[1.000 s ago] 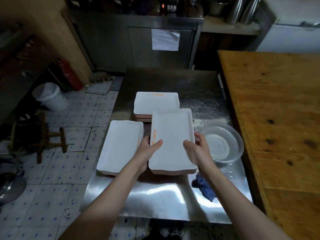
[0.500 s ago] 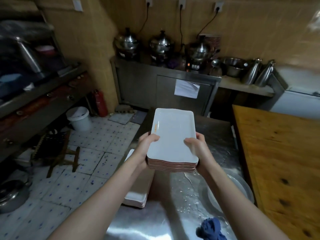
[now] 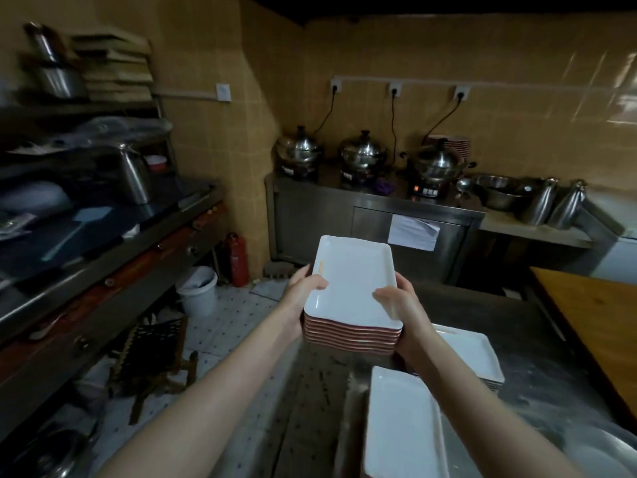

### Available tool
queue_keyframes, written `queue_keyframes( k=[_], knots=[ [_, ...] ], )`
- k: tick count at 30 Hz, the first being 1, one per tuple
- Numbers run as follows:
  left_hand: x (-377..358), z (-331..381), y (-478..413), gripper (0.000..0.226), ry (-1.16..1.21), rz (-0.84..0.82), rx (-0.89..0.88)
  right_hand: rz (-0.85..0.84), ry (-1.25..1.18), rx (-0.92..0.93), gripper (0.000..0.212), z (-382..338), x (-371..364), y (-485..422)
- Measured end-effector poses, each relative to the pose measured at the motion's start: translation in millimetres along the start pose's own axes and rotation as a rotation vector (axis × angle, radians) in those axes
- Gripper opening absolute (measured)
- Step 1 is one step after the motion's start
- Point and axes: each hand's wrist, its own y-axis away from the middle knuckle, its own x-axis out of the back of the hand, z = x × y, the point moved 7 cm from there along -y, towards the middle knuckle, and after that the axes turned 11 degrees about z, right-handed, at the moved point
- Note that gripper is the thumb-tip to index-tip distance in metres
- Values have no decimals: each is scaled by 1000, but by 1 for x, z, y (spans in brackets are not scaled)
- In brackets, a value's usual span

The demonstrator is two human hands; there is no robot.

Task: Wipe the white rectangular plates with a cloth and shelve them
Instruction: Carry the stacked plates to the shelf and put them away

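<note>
Two hands carry the stack of white rectangular plates with reddish-brown undersides (image 3: 355, 284) level in the air above the steel table (image 3: 537, 339), left hand (image 3: 303, 288) and right hand (image 3: 401, 305) curled round its long sides, its long axis pointing away from the person.

Glossy white plates (image 3: 355, 281), likely ceramic; steel table (image 3: 537, 357); wooden counter (image 3: 593, 315).

Plate stack (image 3: 355, 288) lifted off steel table (image 3: 537, 374) since 1.0 s ago; now held at frame centre between left hand (image 3: 299, 292) and right hand (image 3: 401, 303).
</note>
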Motion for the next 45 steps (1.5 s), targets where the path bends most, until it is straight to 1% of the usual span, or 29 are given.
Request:
queue_keyframes(
  k=[3,9,13,18,22,27,33,36,39,43,45],
  knots=[
    [40,37,-22,52,-15,-46,-20,12,-16,-20,53,7,-56,0],
    [94,85,-65,57,51,-55,-34,-9,-6,41,60,-6,-143,-14],
    [115,99,-99,60,87,-52,-37,-8,20,73,66,-9,-179,-37],
    [129,112,-151,63,75,-48,-20,7,30,76,63,-7,-216,-78],
    [132,130,-209,62,36,-46,-21,3,3,71,64,-6,-245,-130],
    [115,163,-297,60,5,-37,-44,-7,-15,80,66,-25,-280,-218],
    [66,219,-403,57,-7,-80,-88,-5,-94,95,67,-75,-312,-328],
    [42,235,-447,53,4,-108,-90,23,-51,151,68,-99,-319,-375],
    [11,242,-496,55,12,-147,-88,66,8,185,64,-118,-318,-426],
    [-32,244,-564,53,-3,-220,-61,160,9,193,58,-137,-309,-490],
    [-58,242,-600,56,-30,-252,-35,202,-25,195,58,-142,-300,-524]
  ],
)
